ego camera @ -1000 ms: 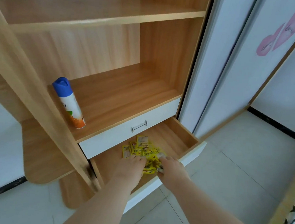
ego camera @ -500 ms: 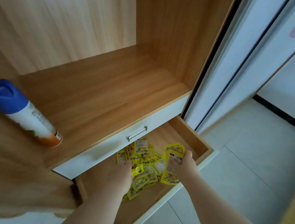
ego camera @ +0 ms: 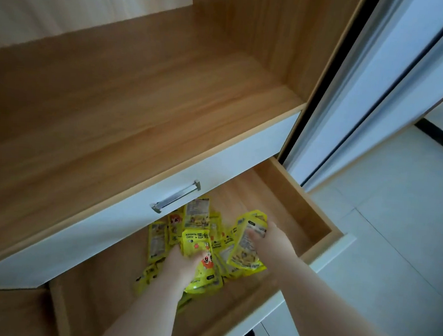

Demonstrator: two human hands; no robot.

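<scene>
Yellow snack packets (ego camera: 196,220) lie heaped in the open lower drawer (ego camera: 302,203). The left hand (ego camera: 181,265) grips one packet at the heap's middle, and the right hand (ego camera: 273,242) clutches another at its right side. Judging by the loose pile, each should be lifted straight up so neighbouring packets don't drag out over the drawer front.

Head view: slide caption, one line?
Left hand and right hand each grip yellow packets in the open lower drawer.

We see open wooden drawer (ego camera: 296,192), pulled out below closed white drawer front (ego camera: 98,232); heap of yellow packets (ego camera: 196,215) lies on its bottom, near middle.
</scene>
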